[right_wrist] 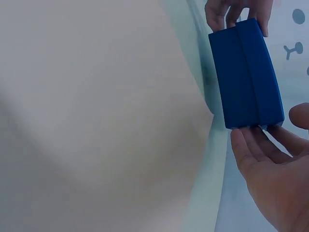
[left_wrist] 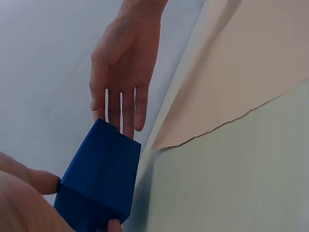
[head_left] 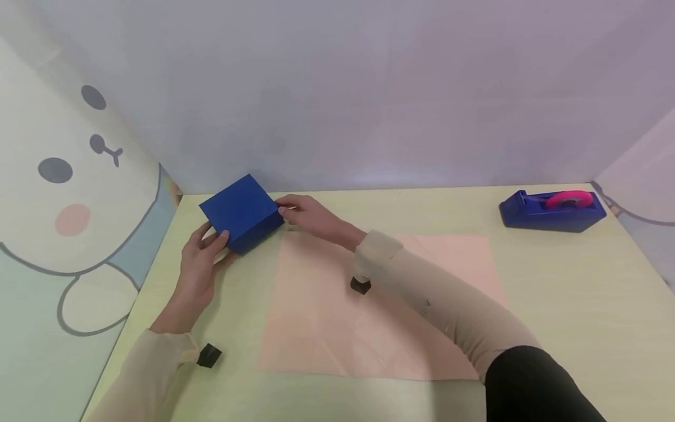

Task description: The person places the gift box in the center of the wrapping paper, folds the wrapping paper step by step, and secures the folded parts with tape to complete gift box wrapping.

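A blue box [head_left: 242, 211] is tilted at the table's far left, just past the corner of a pink paper sheet [head_left: 379, 305]. My left hand [head_left: 213, 235] grips the box's near-left end, thumb on one face and fingers on the other. The left wrist view shows that thumb [left_wrist: 43, 181] against the box [left_wrist: 99, 181]. My right hand [head_left: 286, 210] reaches across the sheet, and its straight fingers touch the box's right end. In the right wrist view its palm [right_wrist: 265, 159] is spread open at the end of the box [right_wrist: 246, 72].
A blue tape dispenser [head_left: 551, 209] with a pink roll stands at the far right of the pale green table [head_left: 580, 305]. Walls close the table at the back and both sides; the left one bears a cartoon bear.
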`<state>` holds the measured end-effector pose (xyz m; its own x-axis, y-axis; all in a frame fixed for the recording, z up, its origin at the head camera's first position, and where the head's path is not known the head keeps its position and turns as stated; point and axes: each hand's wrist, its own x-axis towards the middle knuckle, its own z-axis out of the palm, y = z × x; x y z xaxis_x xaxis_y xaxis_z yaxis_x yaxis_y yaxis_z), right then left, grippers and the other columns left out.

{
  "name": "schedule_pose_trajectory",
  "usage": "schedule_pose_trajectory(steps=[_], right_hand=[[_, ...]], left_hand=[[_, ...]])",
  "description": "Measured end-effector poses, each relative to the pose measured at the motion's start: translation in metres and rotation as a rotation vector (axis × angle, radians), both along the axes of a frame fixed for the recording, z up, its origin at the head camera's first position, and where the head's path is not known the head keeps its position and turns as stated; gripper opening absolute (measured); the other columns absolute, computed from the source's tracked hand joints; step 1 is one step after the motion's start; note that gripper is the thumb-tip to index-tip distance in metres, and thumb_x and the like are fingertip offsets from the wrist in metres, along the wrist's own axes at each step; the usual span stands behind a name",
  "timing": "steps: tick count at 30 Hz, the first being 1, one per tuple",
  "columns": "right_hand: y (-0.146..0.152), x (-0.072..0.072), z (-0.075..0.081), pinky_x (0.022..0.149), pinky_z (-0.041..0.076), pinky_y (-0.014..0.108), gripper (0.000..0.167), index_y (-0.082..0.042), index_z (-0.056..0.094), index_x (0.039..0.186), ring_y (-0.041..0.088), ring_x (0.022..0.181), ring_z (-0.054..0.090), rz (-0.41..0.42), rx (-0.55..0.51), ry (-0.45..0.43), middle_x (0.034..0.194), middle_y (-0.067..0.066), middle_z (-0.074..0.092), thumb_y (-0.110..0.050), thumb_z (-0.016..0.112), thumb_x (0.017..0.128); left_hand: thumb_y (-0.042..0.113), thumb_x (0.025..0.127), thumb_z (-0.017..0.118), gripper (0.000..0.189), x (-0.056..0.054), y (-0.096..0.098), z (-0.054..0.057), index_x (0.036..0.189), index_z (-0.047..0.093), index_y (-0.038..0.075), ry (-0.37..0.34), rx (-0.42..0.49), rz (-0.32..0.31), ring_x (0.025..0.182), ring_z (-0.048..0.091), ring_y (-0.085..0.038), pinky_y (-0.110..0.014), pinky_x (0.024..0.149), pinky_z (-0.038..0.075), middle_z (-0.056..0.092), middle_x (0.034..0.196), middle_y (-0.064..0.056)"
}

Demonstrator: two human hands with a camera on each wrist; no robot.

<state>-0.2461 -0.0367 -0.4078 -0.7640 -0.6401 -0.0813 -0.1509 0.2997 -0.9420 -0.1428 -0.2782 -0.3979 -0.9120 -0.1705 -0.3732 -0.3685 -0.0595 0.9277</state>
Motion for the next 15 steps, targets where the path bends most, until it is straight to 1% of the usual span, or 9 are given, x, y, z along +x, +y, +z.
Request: schedule_pose_trajectory(steps=[3,6,8,10,13,15], right_hand=[[0.014,0.007,0.006,0.112,0.051,0.04,0.043,-0.008,0.05,0.152,0.024,0.139,0.057,-0.032,-0.023,0.01,0.154,0.009,0.053,-0.024,0.047,0.112],[0.029,0.018,0.011,0.108,0.054,0.039,0.04,-0.006,0.054,0.147,0.025,0.134,0.062,-0.073,-0.045,0.002,0.149,0.01,0.057,-0.022,0.052,0.11],[0.042,0.027,0.015,0.107,0.054,0.038,0.039,-0.006,0.055,0.145,0.025,0.132,0.063,-0.097,-0.059,-0.007,0.146,0.01,0.059,-0.021,0.054,0.109],[0.055,0.037,0.02,0.107,0.055,0.037,0.038,-0.006,0.057,0.143,0.025,0.132,0.064,-0.118,-0.073,-0.018,0.145,0.01,0.06,-0.02,0.056,0.108],[0.079,0.053,0.027,0.108,0.054,0.041,0.036,-0.005,0.058,0.14,0.026,0.13,0.065,-0.15,-0.088,-0.046,0.143,0.011,0.06,-0.018,0.058,0.107],[0.097,0.065,0.032,0.109,0.054,0.045,0.034,-0.005,0.059,0.138,0.027,0.128,0.066,-0.17,-0.095,-0.07,0.14,0.011,0.061,-0.017,0.06,0.106]], left_hand=[[0.031,0.108,0.055,0.077,0.001,0.008,0.006,0.169,0.008,0.025,0.021,-0.012,-0.014,0.149,0.04,-0.02,-0.044,0.126,0.035,0.032,0.162,-0.006],[0.028,0.108,0.055,0.073,0.004,0.019,0.012,0.169,0.013,0.026,0.03,-0.02,-0.03,0.145,0.043,-0.019,-0.047,0.125,0.036,0.038,0.155,-0.002],[0.026,0.109,0.054,0.071,0.006,0.026,0.017,0.168,0.016,0.026,0.04,-0.025,-0.048,0.143,0.045,-0.02,-0.048,0.124,0.037,0.039,0.154,-0.003],[0.026,0.109,0.054,0.069,0.009,0.035,0.022,0.168,0.018,0.026,0.052,-0.032,-0.079,0.142,0.046,-0.021,-0.049,0.123,0.039,0.037,0.158,-0.007],[0.028,0.109,0.055,0.068,0.015,0.052,0.027,0.168,0.021,0.026,0.07,-0.042,-0.133,0.143,0.047,-0.022,-0.048,0.121,0.041,0.033,0.164,-0.012],[0.029,0.108,0.056,0.068,0.02,0.065,0.029,0.167,0.022,0.025,0.08,-0.045,-0.166,0.142,0.049,-0.024,-0.046,0.119,0.043,0.035,0.165,-0.013]])
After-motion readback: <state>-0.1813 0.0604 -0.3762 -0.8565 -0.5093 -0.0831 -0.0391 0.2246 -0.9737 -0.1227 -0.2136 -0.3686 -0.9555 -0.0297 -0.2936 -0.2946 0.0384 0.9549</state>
